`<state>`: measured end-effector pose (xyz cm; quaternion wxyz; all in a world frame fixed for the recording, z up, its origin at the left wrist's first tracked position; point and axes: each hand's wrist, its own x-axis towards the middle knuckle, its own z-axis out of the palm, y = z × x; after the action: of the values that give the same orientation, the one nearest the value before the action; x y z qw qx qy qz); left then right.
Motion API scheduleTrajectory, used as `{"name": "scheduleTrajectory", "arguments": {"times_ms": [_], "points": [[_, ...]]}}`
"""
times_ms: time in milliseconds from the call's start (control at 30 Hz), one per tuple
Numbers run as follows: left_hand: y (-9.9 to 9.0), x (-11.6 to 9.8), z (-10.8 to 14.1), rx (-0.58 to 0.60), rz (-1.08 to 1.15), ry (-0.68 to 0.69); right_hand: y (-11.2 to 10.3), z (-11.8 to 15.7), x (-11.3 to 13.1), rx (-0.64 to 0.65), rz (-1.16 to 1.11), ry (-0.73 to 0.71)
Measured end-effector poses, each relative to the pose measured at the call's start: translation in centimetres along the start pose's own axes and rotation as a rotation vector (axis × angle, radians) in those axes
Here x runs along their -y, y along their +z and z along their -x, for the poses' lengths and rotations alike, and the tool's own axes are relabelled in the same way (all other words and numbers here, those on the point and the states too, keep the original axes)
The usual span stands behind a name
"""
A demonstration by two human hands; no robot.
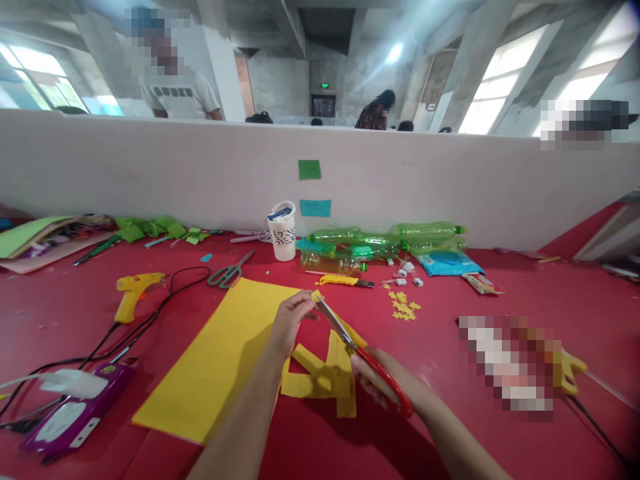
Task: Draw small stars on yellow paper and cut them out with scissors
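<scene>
My left hand (pixel 293 321) pinches a small piece of yellow paper (pixel 317 296) over the middle of the table. Red-handled scissors (pixel 367 360) are gripped in my right hand (pixel 377 380), their blade tips touching that piece. Below my hands lie several yellow paper strips (pixel 310 385), overlapping one another. A large yellow sheet (pixel 220 360) rests to their left, partly covered by my left forearm. Small yellow paper stars (pixel 404 308) form a loose pile to the right, beyond my right hand.
At left are a yellow glue gun (pixel 131 293), a purple power strip (pixel 80 413) with cables, and grey scissors (pixel 231 273). A white cup (pixel 283 233), green plastic bottles (pixel 380 243) and a yellow utility knife (pixel 343 281) lie farther back, before a white partition (pixel 200 167). People stand beyond it.
</scene>
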<state>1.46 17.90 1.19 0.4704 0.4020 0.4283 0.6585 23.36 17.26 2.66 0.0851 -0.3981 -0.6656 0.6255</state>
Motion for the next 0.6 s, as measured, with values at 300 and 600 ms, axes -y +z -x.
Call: {"name": "scheduleTrajectory", "arguments": {"times_ms": [300,600], "points": [[0.28,-0.21,0.08,-0.009,-0.033,0.011,-0.02,-0.33,-0.27,-0.012,-0.001,0.038],[0.43,-0.49,0.15,-0.029,-0.048,-0.007,-0.15,-0.43,-0.27,0.004,-0.009,0.050]]}}
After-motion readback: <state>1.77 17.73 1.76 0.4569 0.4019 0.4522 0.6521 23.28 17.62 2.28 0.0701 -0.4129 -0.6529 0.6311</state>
